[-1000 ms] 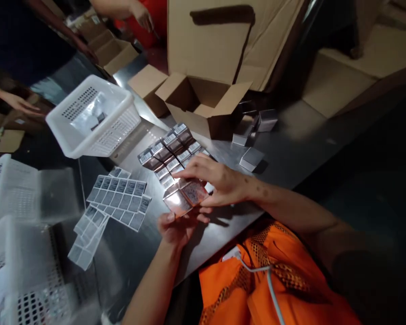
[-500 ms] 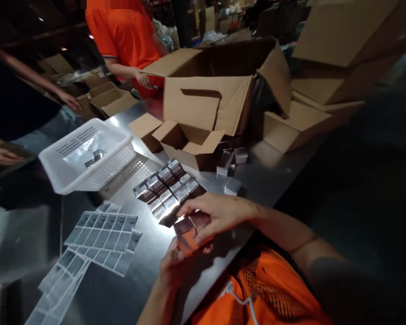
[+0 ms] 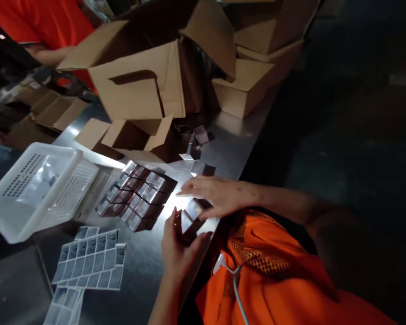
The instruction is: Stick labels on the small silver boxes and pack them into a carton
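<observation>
A pair of small shiny boxes (image 3: 191,211) sits between my hands by the table's near edge, pale printed ends facing up. My left hand (image 3: 177,248) curls round their near left side, with index finger and thumb on either side. From the right, my right hand (image 3: 223,195) reaches across them; its thumb rests against the right box and its long fingers stretch along the far side, partly hiding the contact. Just beyond, a block of several similar small boxes (image 3: 138,194) stands in rows, with labels on their tops. Label sheets (image 3: 88,259) lie overlapped to the left.
A white plastic basket (image 3: 71,158) holding clear bags stands at left. Behind the rows are a small open carton (image 3: 160,140) and a large open carton (image 3: 135,92). Loose small boxes (image 3: 203,168) lie near the right edge. A person in orange (image 3: 50,22) stands across the table.
The view has swung right and down, so the scene sits further left. The pair of boxes has turned from orange-reflecting sides to pale ends up. My left hand's fingers have spread wider.
</observation>
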The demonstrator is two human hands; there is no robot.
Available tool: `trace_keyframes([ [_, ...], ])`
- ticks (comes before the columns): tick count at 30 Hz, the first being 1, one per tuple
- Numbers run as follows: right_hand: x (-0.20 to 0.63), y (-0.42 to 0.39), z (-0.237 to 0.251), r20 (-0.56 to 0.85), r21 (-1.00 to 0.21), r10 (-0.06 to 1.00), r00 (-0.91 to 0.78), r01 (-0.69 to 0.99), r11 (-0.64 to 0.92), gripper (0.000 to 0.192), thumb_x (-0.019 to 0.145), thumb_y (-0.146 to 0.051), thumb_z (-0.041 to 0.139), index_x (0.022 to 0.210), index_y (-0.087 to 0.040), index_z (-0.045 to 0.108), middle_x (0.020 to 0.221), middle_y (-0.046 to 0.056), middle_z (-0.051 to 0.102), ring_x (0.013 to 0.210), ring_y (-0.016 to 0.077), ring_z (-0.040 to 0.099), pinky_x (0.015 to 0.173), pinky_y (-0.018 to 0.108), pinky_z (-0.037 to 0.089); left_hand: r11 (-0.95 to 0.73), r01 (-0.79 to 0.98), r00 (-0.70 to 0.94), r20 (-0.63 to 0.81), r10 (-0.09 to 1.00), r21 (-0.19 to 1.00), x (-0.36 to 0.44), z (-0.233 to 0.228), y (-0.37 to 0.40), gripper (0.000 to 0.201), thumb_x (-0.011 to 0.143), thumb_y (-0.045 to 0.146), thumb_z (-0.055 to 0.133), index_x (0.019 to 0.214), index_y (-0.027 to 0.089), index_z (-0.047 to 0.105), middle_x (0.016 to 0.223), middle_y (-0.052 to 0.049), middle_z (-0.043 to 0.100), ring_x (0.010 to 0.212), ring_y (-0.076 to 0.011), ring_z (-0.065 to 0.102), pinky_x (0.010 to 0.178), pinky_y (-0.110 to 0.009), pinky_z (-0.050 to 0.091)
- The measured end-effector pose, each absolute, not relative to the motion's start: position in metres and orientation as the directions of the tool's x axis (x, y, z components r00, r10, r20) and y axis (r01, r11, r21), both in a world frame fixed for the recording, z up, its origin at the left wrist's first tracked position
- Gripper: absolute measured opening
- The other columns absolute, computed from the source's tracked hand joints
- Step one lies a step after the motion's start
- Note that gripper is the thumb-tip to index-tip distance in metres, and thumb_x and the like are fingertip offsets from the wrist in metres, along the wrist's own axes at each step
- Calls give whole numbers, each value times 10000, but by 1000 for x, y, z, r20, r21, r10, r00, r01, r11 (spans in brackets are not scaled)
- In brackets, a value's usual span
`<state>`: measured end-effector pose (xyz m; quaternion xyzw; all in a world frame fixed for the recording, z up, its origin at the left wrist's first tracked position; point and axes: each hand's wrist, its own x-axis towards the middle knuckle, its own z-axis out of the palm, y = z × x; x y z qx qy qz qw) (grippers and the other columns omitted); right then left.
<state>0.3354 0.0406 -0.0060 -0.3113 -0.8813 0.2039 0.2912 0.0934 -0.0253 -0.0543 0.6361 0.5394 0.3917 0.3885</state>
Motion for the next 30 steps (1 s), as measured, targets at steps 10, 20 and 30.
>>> trace_keyframes([
  [10,395,102,-9,222,-646,762,-608,493,582,458,851,-286,771,1268,-133,661,1046,83,673,977,202,620,857,302,490,-108,601,91,67,994,792,106,-44,-5,494,645,430,835,1055,175,729,1007,-84,751,923,-254,711,818,-367,589],
  [20,434,100,-12,281,-832,597,-751,119,542,444,897,-241,657,1334,-168,620,1305,110,581,1152,210,587,876,302,530,-42,497,49,20,999,867,142,-25,28,473,603,325,807,1043,169,731,966,-56,761,892,-227,706,821,-337,571],
  [30,397,81,-9,207,-606,709,-674,481,634,657,759,-253,781,1371,-127,578,1301,166,635,1192,294,604,1036,424,471,-121,304,219,54,974,945,170,-35,58,458,586,127,740,1043,166,739,1047,-81,765,1008,-274,709,949,-393,549],
])
